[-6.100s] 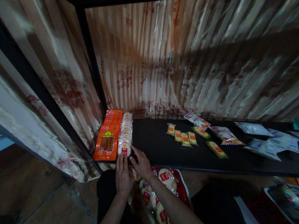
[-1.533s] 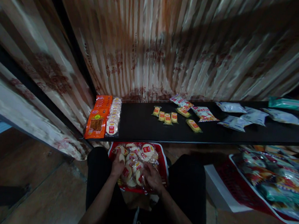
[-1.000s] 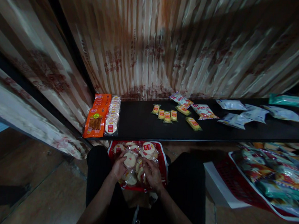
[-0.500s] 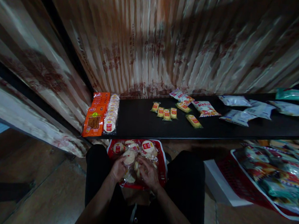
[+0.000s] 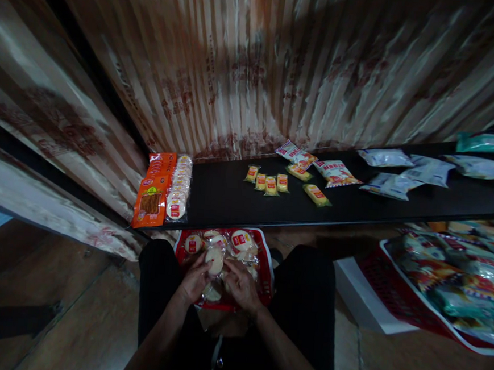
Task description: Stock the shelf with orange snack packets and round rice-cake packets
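A red basket of round wrapped rice crackers rests on my lap. My left hand is closed round one round cracker pack held just above the pile. My right hand lies on the packs beside it, fingers curled into the heap; what they grip is hidden. On the black shelf in front, a row of the same cracker packs stands next to a row of orange snack packs at the left end.
Small yellow packets, red-and-white bags and white bags lie scattered further right on the shelf. A second red basket of mixed snacks sits on the floor at the right. Striped curtain hangs behind and to the left.
Six seconds ago both hands were at the shelf's cracker row; they have dropped into the lap basket. In the last second the left hand lifted a round pack and the right hand drew close.
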`<state>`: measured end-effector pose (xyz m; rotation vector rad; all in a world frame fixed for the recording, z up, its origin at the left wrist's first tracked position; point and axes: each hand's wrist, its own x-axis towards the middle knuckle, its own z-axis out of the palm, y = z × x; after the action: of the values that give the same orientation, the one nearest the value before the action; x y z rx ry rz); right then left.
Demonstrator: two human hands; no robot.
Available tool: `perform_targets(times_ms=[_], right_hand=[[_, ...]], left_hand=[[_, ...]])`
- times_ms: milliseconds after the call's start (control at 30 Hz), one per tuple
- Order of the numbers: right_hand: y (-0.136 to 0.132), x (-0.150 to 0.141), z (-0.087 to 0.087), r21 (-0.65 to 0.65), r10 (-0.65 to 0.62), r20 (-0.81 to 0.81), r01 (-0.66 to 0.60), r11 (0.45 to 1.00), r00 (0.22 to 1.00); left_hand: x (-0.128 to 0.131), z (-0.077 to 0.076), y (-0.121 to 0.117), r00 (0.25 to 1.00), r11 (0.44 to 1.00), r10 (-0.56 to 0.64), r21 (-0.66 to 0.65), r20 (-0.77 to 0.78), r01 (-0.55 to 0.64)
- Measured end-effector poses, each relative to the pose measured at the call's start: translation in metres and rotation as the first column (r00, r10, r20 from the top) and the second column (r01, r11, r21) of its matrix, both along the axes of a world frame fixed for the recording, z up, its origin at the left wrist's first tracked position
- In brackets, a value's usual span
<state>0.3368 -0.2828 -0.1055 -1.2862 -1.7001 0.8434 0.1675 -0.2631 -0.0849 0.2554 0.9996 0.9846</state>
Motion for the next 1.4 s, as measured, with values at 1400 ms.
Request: perform_targets(times_ms=[1400], right_hand=[[0.000, -0.006, -0.012, -0.033, 0.087, 0.012, -0.086, 0.996, 0.996]], left_hand=[[-0.005, 0.007, 0.004, 0.978, 0.987, 0.110, -0.136, 0.178, -0.087]])
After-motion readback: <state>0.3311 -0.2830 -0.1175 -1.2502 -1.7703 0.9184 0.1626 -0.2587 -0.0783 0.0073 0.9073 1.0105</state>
